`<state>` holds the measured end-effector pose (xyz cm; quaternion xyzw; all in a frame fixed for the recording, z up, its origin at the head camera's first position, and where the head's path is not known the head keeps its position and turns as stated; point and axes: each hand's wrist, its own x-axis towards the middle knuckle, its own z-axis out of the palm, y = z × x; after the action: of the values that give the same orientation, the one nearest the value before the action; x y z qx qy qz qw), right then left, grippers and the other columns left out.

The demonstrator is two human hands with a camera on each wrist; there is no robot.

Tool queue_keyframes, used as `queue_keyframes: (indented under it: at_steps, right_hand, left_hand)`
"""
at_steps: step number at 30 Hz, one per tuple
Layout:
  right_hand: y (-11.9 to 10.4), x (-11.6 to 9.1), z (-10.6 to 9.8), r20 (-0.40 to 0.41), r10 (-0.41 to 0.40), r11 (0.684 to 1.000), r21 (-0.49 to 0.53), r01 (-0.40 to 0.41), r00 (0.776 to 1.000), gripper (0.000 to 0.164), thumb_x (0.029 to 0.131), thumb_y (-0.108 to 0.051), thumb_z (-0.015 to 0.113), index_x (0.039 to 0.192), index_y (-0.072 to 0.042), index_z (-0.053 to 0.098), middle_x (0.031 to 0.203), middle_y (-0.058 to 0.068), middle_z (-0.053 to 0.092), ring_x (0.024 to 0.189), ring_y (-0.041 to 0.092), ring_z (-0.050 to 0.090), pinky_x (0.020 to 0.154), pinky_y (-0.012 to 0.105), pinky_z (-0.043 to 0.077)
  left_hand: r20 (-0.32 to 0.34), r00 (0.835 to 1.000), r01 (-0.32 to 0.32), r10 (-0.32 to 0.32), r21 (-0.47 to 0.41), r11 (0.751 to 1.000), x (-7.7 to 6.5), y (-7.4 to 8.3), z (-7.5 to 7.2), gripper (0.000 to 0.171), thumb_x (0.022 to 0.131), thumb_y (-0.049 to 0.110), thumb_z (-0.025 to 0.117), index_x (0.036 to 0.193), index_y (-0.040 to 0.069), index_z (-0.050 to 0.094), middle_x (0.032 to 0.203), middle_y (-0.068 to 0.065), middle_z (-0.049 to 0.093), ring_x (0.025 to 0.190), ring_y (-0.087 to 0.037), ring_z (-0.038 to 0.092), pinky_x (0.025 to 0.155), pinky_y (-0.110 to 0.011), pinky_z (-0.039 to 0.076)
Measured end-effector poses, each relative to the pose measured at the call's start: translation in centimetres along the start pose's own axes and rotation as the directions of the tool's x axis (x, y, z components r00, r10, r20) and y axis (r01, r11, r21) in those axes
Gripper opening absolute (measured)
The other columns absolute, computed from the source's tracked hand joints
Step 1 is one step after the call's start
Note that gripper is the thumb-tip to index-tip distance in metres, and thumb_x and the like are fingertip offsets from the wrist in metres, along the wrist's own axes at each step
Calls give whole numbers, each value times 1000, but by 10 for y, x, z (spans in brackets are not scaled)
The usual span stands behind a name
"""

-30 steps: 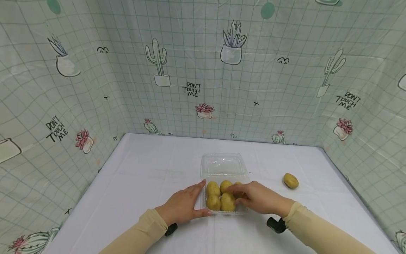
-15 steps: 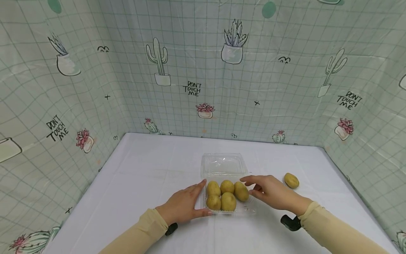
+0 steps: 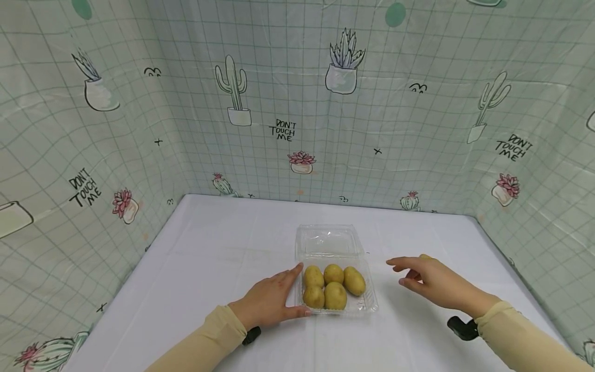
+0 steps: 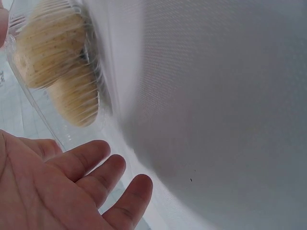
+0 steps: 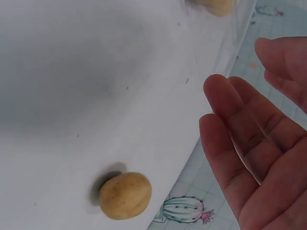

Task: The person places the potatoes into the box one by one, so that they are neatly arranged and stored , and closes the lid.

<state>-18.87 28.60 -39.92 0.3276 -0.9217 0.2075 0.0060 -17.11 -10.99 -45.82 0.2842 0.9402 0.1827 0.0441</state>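
Observation:
A clear plastic clamshell box (image 3: pixel 369 299) stands on the table with its lid (image 3: pixel 328 240) folded back. Several potatoes (image 3: pixel 335 296) lie in it, grouped toward its left, leaving the front right corner bare. My left hand (image 3: pixel 269 299) rests at the box's left side, index fingertip and thumb touching its edge, fingers extended. To the right of the box my right hand (image 3: pixel 432 281) hovers over the table, fingers loosely bent and holding nothing. Behind it a loose potato (image 5: pixel 125 196) lies on the table, mostly hidden by the hand in the head view.
The white table (image 3: pixel 223 243) is enclosed at the back and sides by a grid-patterned curtain (image 3: pixel 260 170) with cactus drawings. Black wrist-camera parts (image 3: pixel 462 328) hang under the right wrist.
My right hand has let go of a potato in the box's right part and moved right, toward the loose potato. The left hand has stayed in place.

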Motion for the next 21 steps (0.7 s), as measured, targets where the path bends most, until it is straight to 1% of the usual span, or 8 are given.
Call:
queue_keyframes:
  at_steps: [4, 7, 11, 17, 21]
  right_hand:
    - [13, -12, -4, -12, 43, 999, -20, -44, 999, 44, 92, -9, 71, 134, -18, 61, 111, -7, 66, 85, 0, 60, 75, 31, 55]
    - [21, -19, -6, -23, 73, 996, -46, -74, 997, 43, 93, -11, 71, 134, -19, 61, 112, -8, 68, 86, -1, 61, 77, 32, 55]
    - [31, -27, -11, -34, 97, 994, -45, -98, 995, 41, 94, -15, 71, 134, -18, 62, 114, -2, 70, 88, 1, 62, 75, 31, 56]
    - [42, -34, -16, -74, 81, 996, -42, -85, 994, 44, 91, -8, 74, 133, -13, 62, 114, 1, 70, 88, 3, 63, 73, 28, 55]
    - [48, -36, -18, -84, 85, 995, -49, -90, 993, 43, 91, -8, 74, 132, -8, 62, 112, 5, 71, 83, 2, 62, 70, 28, 55]
  left_hand:
    - [12, 1000, 10, -10, 0, 1000, 0, 1, 0, 104, 85, 75, 56, 158, 8, 24, 149, -15, 47, 133, -30, 48, 104, -47, 43]
    - [16, 1000, 14, -14, 0, 1000, 0, 1, -1, 104, 85, 75, 56, 159, 9, 24, 149, -14, 47, 133, -30, 48, 104, -47, 43]
    - [17, 1000, 14, -14, 4, 1000, 0, 1, -1, 103, 85, 74, 57, 159, 9, 24, 149, -15, 47, 132, -30, 49, 103, -47, 44]
    - [13, 1000, 11, -11, 14, 1000, 0, 2, -1, 104, 85, 75, 57, 158, 8, 25, 148, -15, 48, 131, -30, 50, 103, -46, 44]
    - [9, 1000, 11, -11, 17, 1000, 0, 2, -2, 104, 85, 74, 58, 158, 7, 25, 147, -16, 48, 131, -30, 50, 103, -46, 44]
